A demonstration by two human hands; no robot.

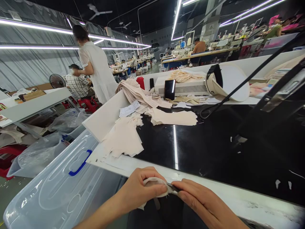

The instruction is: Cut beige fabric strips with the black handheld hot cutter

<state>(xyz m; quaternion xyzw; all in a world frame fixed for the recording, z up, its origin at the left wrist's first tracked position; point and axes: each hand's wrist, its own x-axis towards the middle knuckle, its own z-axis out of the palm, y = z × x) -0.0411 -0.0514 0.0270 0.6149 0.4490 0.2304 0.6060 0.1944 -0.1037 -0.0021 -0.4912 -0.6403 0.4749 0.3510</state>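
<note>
In front of the table's near edge, my left hand (140,189) is closed on a folded piece of white fabric (152,182), pinching it between thumb and fingers. My right hand (199,198) grips a small dark metal tool (173,187), whose tip meets the fabric beside my left thumb. Most of the tool is hidden by the right fingers, so its exact kind does not show. Beyond the hands, a stack of cream fabric pieces (124,136) lies at the table's left corner. Another cream stack (175,117) rests on the black tabletop (214,152).
A phone (170,89) leans against a white vented box (186,85). At right, a black rod (247,79) and a lamp-like white cone (234,82) rise over the table. A lidded plastic bin (59,178) stands left. A person in white (96,66) is beyond it.
</note>
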